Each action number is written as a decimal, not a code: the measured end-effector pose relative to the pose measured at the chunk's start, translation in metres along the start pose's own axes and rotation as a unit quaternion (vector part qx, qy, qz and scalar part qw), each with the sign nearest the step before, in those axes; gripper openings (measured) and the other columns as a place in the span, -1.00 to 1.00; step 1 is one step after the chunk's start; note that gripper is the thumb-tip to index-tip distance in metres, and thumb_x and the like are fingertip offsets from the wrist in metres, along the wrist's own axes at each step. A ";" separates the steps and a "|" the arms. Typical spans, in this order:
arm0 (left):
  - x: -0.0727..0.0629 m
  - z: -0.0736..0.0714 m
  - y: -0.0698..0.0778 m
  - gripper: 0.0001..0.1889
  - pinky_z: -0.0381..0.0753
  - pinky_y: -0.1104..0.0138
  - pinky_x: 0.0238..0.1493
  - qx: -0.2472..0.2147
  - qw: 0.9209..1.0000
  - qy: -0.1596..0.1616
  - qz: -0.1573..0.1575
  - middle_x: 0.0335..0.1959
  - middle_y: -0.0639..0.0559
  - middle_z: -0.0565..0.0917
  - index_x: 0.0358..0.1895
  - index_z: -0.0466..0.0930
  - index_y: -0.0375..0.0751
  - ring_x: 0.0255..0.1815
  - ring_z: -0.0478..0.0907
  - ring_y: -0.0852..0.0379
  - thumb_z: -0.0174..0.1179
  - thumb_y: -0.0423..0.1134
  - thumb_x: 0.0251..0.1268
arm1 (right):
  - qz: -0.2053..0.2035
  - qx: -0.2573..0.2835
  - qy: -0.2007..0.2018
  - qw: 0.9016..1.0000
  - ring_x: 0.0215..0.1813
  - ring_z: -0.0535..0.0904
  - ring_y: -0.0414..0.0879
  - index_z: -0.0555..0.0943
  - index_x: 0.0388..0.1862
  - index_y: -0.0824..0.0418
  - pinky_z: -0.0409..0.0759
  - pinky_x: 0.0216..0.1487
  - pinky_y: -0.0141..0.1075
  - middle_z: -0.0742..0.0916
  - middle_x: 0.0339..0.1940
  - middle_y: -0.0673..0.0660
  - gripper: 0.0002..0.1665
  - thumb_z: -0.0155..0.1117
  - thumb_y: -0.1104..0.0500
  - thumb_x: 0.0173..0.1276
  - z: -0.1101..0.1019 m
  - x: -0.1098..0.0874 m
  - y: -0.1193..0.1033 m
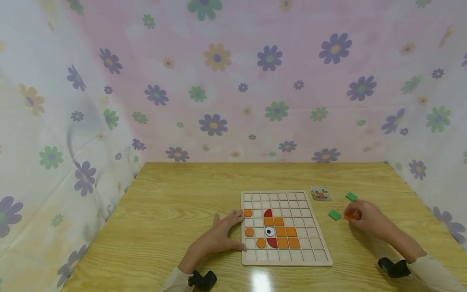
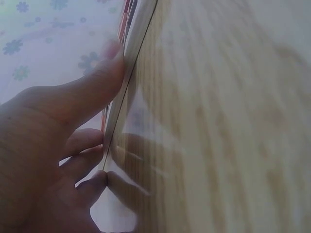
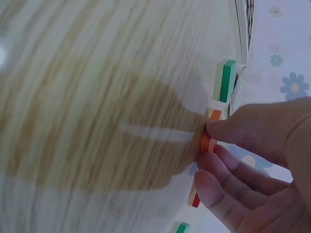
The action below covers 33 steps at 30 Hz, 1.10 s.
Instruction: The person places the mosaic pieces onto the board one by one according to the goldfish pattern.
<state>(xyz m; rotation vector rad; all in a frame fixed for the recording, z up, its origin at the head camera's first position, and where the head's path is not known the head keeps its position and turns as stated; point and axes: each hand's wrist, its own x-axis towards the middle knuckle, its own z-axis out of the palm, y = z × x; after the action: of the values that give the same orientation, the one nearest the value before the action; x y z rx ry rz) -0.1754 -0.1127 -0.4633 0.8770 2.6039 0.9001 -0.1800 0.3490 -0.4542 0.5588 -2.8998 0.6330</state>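
Note:
On the table, a wooden grid board [image 1: 310, 256] carries orange squares, orange discs, two red rounded pieces and a white eye disc [image 1: 269, 231]. My left hand [image 1: 222, 234] touches the board's left edge with its fingers spread, the thumb near the lower left corner. In the left wrist view, the thumb and fingertips lie along the board's side. To the right of the board, my right hand [image 1: 369, 219] pinches an orange piece [image 3: 208, 143] between thumb and fingers, low at the tabletop. Its shape is mostly covered. Another orange piece [image 3: 214, 114] lies right beside it.
Near the right hand lie two green pieces, one nearer the board [image 1: 334, 215] and one farther back [image 1: 351, 196]. A red piece [image 3: 195, 200] sits by the fingers. A small patterned card [image 1: 320, 193] lies beyond the board's upper right corner. Flowered cloth [image 1: 233, 101] surrounds the table.

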 end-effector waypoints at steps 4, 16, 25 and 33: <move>-0.001 0.000 0.000 -0.07 -0.44 -0.24 0.32 0.003 1.000 0.002 -0.002 0.49 0.03 0.09 0.43 0.22 -0.14 0.50 -0.09 -0.03 0.35 0.19 -0.01 | 0.001 0.008 -0.011 1.000 -0.50 0.46 -0.24 0.62 -0.46 0.17 0.46 -0.54 -0.36 0.62 -0.45 -0.01 -0.79 0.43 0.41 -0.03 -0.003 -0.002 -0.001; 0.001 0.001 -0.001 -0.07 -0.43 -0.24 0.32 0.001 1.000 0.001 0.000 0.49 0.04 0.08 0.44 0.21 -0.13 0.51 -0.10 -0.01 0.34 0.19 0.00 | 0.004 0.045 -0.032 0.998 -0.47 0.52 -0.28 0.64 -0.40 0.16 0.51 -0.53 -0.38 0.66 -0.38 0.02 -0.82 0.36 0.40 0.03 -0.011 -0.003 -0.008; 0.000 0.002 -0.003 -0.07 -0.42 -0.25 0.32 0.006 1.000 0.003 0.002 0.49 0.05 0.08 0.44 0.21 -0.11 0.51 -0.09 -0.01 0.33 0.22 0.00 | -0.054 0.052 0.008 0.997 -0.51 0.53 -0.34 0.65 -0.39 0.20 0.50 -0.58 -0.42 0.67 -0.40 0.05 -0.77 0.40 0.45 0.00 -0.008 -0.001 -0.030; 0.001 0.002 -0.004 -0.06 -0.43 -0.25 0.32 0.005 1.000 0.005 0.005 0.50 0.06 0.07 0.44 0.21 -0.10 0.51 -0.10 0.01 0.33 0.23 -0.01 | -0.109 0.057 0.014 0.992 -0.50 0.52 -0.36 0.65 -0.37 0.17 0.48 -0.60 -0.43 0.65 -0.36 0.03 -0.75 0.42 0.45 0.00 0.000 0.007 -0.044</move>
<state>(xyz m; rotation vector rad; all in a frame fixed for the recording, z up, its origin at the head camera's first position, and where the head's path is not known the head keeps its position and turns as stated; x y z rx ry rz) -0.1769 -0.1136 -0.4677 0.8917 2.6156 0.8979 -0.1701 0.3096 -0.4357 0.8600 -2.7356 0.7699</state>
